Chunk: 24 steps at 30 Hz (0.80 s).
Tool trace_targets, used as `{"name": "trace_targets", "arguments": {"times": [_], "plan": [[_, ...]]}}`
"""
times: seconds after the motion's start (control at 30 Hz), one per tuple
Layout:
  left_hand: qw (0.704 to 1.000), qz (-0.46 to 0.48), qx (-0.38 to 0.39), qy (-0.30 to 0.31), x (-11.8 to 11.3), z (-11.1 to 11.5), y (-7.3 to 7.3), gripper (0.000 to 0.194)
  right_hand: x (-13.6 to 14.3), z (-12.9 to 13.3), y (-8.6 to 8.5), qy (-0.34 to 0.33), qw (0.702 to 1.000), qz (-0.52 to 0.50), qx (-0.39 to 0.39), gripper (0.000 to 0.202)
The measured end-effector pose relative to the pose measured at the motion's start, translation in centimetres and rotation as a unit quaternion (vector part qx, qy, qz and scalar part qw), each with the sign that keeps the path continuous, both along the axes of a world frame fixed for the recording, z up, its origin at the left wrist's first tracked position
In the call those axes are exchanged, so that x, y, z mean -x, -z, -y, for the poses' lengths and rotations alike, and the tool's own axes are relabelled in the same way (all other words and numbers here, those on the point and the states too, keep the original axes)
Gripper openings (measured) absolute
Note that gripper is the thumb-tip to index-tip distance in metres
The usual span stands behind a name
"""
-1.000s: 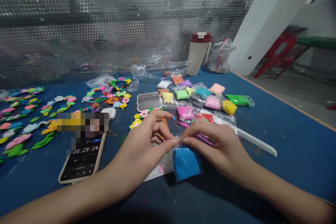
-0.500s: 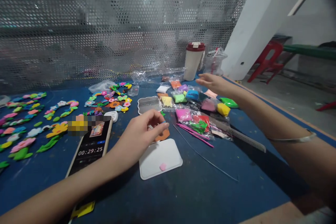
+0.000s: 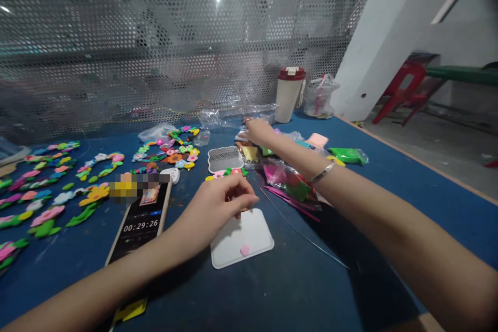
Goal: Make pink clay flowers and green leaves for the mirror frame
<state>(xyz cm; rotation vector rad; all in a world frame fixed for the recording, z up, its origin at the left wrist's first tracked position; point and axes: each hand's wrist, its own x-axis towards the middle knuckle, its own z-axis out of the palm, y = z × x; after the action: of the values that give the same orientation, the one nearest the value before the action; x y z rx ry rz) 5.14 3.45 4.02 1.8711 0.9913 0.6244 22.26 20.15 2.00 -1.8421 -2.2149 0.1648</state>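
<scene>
My left hand (image 3: 227, 194) is curled, thumb and fingers drawn together, above the back edge of a white board (image 3: 233, 244). Whatever its fingers hold is hidden. A small pink clay piece (image 3: 245, 250) lies on the board near its front edge. My right hand (image 3: 259, 130) reaches across the table to the far side of the bagged clay, beside a white packet (image 3: 241, 136); its fingers are mostly hidden. Below its wrist lie a yellow packet (image 3: 250, 153) and a magenta packet (image 3: 274, 175). Behind my left hand stands a wavy-edged mesh frame (image 3: 225, 158) with clay flowers.
A phone (image 3: 142, 223) showing a timer lies left of the board. Colourful clay flower pieces (image 3: 95, 194) cover the table's left side. Pink sticks (image 3: 293, 202) and a thin wire (image 3: 303, 233) lie at right. A lidded cup (image 3: 288, 96) stands by the perforated metal screen (image 3: 175, 52).
My right hand has swung left and down from above the packets by the cup to the far packets. My left hand stays over the board. The view has shifted slightly.
</scene>
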Motion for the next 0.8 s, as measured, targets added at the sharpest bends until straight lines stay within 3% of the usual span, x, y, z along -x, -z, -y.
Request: {"name": "trace_targets", "arguments": {"times": [0.13, 0.27, 0.37, 0.47, 0.6, 0.8], "plan": [[1.000, 0.021, 0.018, -0.012, 0.2, -0.1, 0.3, 0.016, 1.3, -0.9, 0.5, 0.026, 0.997, -0.069, -0.005, 0.032], [0.994, 0.058, 0.061, -0.069, 0.6, -0.9, 0.2, 0.019, 0.6, -0.4, -0.4, 0.030, 0.982, -0.186, -0.003, 0.030], [0.990, 0.064, 0.065, -0.111, 0.9, -1.9, -0.3, 0.016, -0.5, 2.2, -1.1, -0.001, 0.953, -0.302, 0.015, 0.030], [0.986, 0.060, 0.038, -0.148, 1.1, -2.7, -0.6, 0.014, -1.5, 6.7, -1.2, -0.068, 0.909, -0.408, 0.054, 0.032], [0.988, 0.049, 0.007, -0.146, 0.6, -2.6, -0.5, 0.023, -2.2, 11.6, -0.6, -0.126, 0.851, -0.499, 0.105, 0.035], [0.988, -0.015, -0.091, -0.128, 0.1, -1.5, -0.1, 0.016, -2.1, 12.7, 0.6, -0.170, 0.794, -0.562, 0.160, 0.026]]}}
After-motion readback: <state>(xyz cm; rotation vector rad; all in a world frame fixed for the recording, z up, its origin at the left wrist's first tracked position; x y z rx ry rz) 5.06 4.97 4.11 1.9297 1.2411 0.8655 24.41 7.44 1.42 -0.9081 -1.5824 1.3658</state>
